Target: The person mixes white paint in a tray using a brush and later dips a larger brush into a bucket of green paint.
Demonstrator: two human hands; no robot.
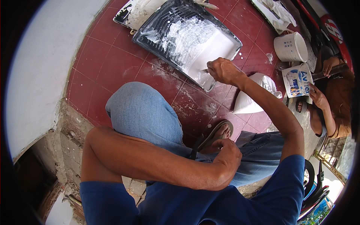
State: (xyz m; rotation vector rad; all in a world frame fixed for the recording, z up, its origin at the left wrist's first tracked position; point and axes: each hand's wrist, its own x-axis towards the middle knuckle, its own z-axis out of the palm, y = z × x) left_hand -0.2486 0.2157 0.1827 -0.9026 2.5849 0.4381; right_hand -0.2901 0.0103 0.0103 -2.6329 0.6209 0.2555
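Brightly daylit, glaring white on paint (218, 48) at upper centre, washed out at lower right, deeply shadowed at lower left, bent and black-rimmed at edges, mostly sharp.

Floor (99, 63): red tiles, marked with white spatter. Wall (41, 56) at left: white, lower edge broken. White sack (249, 95) lies on the tiles. Beyond it, white bucket (288, 48) and blue-printed bucket (296, 80). Co-worker (339, 93) in brown noted beside the latter.

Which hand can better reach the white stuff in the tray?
Probably the right hand: it's at the tray, seemingly gripping a tool. The left hand is back by the legs.
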